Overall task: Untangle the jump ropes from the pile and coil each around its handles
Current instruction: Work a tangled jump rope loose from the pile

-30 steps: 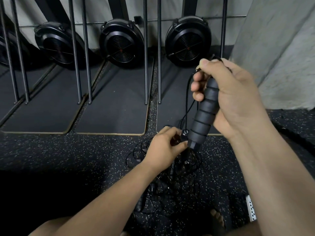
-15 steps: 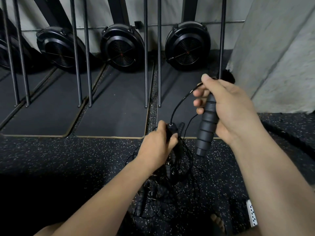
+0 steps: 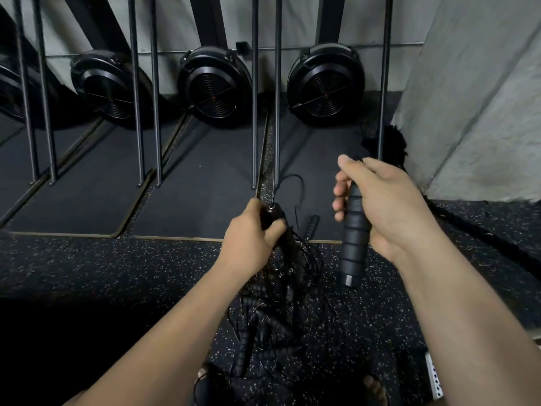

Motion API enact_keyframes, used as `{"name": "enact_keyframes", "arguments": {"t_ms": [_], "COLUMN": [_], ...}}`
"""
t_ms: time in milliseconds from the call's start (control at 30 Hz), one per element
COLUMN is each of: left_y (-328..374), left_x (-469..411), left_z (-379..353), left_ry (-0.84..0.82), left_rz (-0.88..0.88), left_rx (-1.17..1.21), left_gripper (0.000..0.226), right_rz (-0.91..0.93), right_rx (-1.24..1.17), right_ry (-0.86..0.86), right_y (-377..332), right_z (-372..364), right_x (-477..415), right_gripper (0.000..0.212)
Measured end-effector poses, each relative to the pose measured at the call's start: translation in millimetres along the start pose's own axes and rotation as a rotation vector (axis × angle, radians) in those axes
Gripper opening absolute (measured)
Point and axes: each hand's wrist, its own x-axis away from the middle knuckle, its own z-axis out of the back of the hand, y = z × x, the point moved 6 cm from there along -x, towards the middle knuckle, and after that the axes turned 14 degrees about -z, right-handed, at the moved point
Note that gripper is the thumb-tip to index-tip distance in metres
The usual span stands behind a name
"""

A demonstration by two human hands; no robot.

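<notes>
Now two handles in hand, drawn apart

A second ago the left hand (image 3: 248,244) was down at the butt of the ribbed handle (image 3: 352,247). It has since closed round a second handle (image 3: 273,213) and raised it off the pile (image 3: 272,312), and the two hands have spread apart. The right hand (image 3: 383,206) grips the ribbed handle near its top with fingers curled round it. That handle hangs nearly upright, butt end down, clear of the floor (image 3: 102,268). The second handle's metal-tipped end pokes up from the left fist, and a thin black cord (image 3: 295,183) loops up from it over the mat (image 3: 205,186) — where it runs after that I cannot tell. Below the left hand the pile lies on the speckled floor between the forearms — black foam handles and thin cords tangled together. A loose handle (image 3: 311,225) lies at the mat's edge, between the hands
</notes>
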Motion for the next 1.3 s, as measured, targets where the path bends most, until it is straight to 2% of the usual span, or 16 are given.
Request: {"name": "enact_keyframes", "arguments": {"t_ms": [67,200,267,333,567,700,800,867,1000,1100,1300], "left_y": [-1,6,18,19,10,12,15,18,20,18,15], "left_x": [-2,0,3,0,-5,-5,-6,-6,-6,-5,-7], "left_z": [3,-1,3,6,3,8,13,16,21,20,21], "left_ry": [0.04,0.005,0.064,0.106,0.094,0.083,0.029,0.009,0.008,-0.001,0.051], "left_rz": [0.001,-0.047,-0.123,-0.1,-0.008,0.01,0.005,-0.014,0.001,0.033,0.113], "left_rx": [0.05,0.0,0.019,0.055,0.37,0.56,0.62,0.643,0.698,0.737,0.77], "left_gripper": [0.027,0.029,0.029,0.031,0.023,0.02,0.039,0.048,0.044,0.054,0.055], "right_rz": [0.001,0.019,0.028,0.027,-0.055,0.033,0.117,0.158,0.18,0.216,0.205], "right_rx": [-0.012,-0.008,0.003,0.021,-0.023,0.19,0.37,0.471,0.556,0.655,0.828], "right_ry": [-0.02,-0.024,-0.025,-0.015,-0.067,-0.034,-0.022,-0.013,-0.029,-0.059,-0.135], "right_y": [-1,0,-2,-1,7,16,26,31,33,28,35], "right_z": [-3,-7,-7,-5,-9,-9,-18,-25,-34,-37,-40], "right_x": [2,5,5,6,0,-7,-8,-8,-13,-12,-11], "right_gripper": [0.029,0.03,0.03,0.029,0.008,0.018,0.03,0.024,0.013,0.008,0.009]}}
